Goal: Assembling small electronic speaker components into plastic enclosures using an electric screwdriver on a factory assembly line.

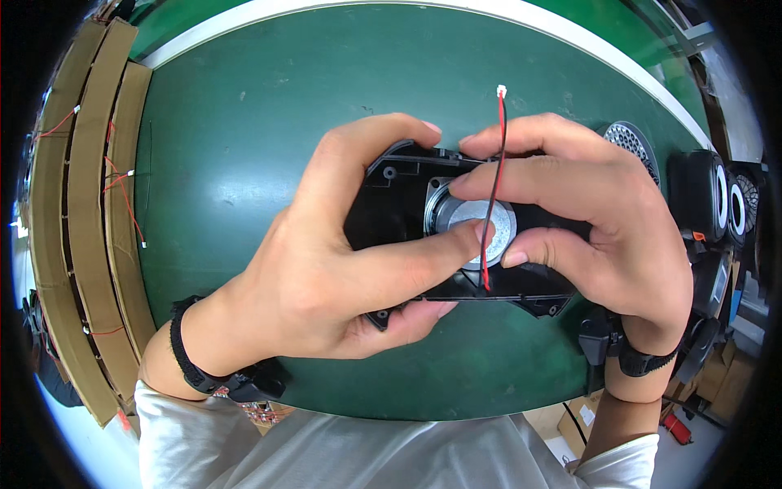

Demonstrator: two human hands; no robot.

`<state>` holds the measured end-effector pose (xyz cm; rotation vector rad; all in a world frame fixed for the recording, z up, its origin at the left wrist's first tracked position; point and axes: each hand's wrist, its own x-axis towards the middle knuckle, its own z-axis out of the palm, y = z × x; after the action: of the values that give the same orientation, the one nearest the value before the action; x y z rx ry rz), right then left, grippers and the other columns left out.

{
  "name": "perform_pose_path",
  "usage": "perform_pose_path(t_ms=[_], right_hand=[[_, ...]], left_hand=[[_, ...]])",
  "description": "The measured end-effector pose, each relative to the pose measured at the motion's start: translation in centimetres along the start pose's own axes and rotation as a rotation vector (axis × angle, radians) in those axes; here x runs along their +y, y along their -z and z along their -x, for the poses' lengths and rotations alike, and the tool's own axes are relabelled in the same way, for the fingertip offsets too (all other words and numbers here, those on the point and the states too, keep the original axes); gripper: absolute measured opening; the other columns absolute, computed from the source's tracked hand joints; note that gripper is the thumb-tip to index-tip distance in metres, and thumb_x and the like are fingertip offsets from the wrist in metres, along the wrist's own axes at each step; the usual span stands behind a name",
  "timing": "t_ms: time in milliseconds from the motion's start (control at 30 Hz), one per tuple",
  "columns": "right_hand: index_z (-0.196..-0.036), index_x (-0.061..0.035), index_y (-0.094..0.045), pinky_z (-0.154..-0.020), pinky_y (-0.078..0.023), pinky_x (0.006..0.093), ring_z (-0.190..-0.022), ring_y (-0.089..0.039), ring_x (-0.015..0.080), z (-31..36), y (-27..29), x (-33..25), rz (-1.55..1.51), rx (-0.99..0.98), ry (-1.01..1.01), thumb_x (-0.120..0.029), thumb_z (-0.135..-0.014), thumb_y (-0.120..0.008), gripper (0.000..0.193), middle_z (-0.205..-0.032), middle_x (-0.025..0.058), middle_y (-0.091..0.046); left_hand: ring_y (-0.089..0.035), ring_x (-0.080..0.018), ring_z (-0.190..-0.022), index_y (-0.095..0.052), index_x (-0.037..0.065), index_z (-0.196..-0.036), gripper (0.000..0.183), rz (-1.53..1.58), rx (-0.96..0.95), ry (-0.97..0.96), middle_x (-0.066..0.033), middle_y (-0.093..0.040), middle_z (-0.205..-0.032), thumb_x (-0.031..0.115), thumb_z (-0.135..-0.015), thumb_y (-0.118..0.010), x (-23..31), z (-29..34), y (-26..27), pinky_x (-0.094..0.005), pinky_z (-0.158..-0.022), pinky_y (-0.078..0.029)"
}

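- Left hand (314,261), close to the camera, grasps the left part of a black housing (381,210): its index finger curls over the far side, its thumb stretches across to press on the silver magnet, and other fingers tuck under the near side.
- Right hand (631,212) grasps the same housing from the right, one finger along its far side, another on the metal frame of the speaker driver (503,224), the thumb tip beside the magnet's rim.
- That driver sits in the middle of the housing, magnet side facing up.
- A red and black cable (502,122) rises from the housing's near side, crosses the magnet and the right fingers, and ends in a white connector (502,90) beyond the far side.
- The housing is over the middle of the green table (228,269); whether it rests on the surface I cannot tell.
- Each wrist wears a black strap: the left strap (181,346) and the right strap (648,359).
- Long cardboard strips (90,204) line the table's left edge, with thin red leads lying on them.
- A round perforated grille (631,143) lies toward the far right corner, partly behind the right hand.
- Black units with white rings (696,196) stand along the right edge.
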<state>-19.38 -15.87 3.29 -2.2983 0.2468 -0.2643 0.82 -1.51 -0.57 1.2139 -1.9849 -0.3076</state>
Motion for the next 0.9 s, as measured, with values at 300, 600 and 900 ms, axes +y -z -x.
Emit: perform_pose_path(t_ms=[300,600,900], right_hand=[[-0.107,0.0028,-0.070,-0.086,-0.054,0.0373,-0.103,-0.065,0.0299,-0.1,-0.1,0.0,0.025,-0.004,0.006,-0.029,-0.072,-0.078,0.048,-0.115,0.0193,-0.064],[-0.107,0.0024,-0.070,-0.088,-0.053,0.0373,-0.105,-0.064,0.0293,-0.2,-0.1,0.0,0.020,0.002,0.019,-0.028,-0.072,-0.078,0.047,-0.116,0.0192,-0.064],[-0.114,0.0094,-0.063,-0.102,-0.040,0.0409,-0.117,-0.058,0.0328,0.5,2.4,-4.4,0.237,0.089,-0.194,-0.008,-0.077,-0.061,0.040,-0.121,0.0228,-0.062]], left_hand=[[-0.057,-0.0388,-0.107,-0.074,0.009,-0.107,0.044,0.003,-0.007,0.021,-0.0308,-0.044,-0.124,0.023,-0.066,-0.078,0.1,-0.1,0.1,-0.0437,-0.085,-0.055],[-0.056,-0.0403,-0.109,-0.075,0.009,-0.107,0.044,0.002,-0.003,0.029,-0.0310,-0.045,-0.123,0.024,-0.065,-0.078,0.1,-0.2,0.2,-0.0440,-0.086,-0.056],[-0.055,-0.0378,-0.107,-0.075,0.011,-0.108,0.046,-0.019,-0.026,0.139,-0.0267,-0.043,-0.125,0.024,-0.064,-0.082,0.3,0.3,0.8,-0.0427,-0.089,-0.051]])
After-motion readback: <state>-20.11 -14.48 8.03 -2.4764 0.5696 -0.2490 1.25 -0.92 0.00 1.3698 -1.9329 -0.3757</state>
